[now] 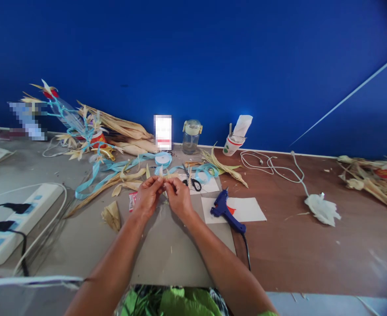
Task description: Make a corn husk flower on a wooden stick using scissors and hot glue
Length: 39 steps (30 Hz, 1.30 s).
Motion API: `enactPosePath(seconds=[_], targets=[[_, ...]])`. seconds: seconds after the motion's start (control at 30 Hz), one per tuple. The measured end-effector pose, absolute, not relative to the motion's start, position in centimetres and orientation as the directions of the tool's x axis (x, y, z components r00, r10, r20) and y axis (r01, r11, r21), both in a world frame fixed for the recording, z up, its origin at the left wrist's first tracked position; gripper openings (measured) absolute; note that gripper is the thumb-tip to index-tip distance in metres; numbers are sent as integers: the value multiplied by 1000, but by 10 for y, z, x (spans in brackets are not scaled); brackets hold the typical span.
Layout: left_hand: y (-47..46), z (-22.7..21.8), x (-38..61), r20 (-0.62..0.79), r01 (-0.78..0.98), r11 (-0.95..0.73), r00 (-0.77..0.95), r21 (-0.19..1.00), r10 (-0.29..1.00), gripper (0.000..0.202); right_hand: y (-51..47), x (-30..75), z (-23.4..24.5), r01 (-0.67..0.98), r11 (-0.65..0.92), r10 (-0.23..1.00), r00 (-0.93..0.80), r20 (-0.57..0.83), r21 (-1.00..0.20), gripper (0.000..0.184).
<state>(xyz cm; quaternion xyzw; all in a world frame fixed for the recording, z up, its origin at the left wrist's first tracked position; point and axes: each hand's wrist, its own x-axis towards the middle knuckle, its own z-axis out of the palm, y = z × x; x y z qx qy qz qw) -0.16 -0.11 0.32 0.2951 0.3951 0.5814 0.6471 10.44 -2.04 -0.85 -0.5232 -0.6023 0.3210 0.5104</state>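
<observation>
Husk is pinched between left hand and right hand above a grey tabletop, backed by blue wall.

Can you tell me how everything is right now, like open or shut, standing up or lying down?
Left hand: pinched shut
Right hand: pinched shut
Glue gun: lying on its side
Scissors: lying down; open or shut, can't tell
Jar: upright, lid on
Cup: upright, paper sticking out
Ribbon: partly unrolled
Power strip: two black plugs in
Screen: lit, upright
White cable: loosely looped
</observation>
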Motion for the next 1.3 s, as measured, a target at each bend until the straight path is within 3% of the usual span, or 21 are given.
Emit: enactPosePath(seconds=[0.67,1.17,1.3], targets=[[-2,4,1,-209,-576,157,-24,802,978,20,-23,101,-9,241,271,955,52,292,-932,18],[-4,5,3,-194,-493,147,-45,858,980,23,-22,99,-12,279,264,956,48,288,-923,19],[-2,1,1,-152,-426,107,-73,898,986,24,-23,101,-12,391,200,972,37,232,-898,23]])
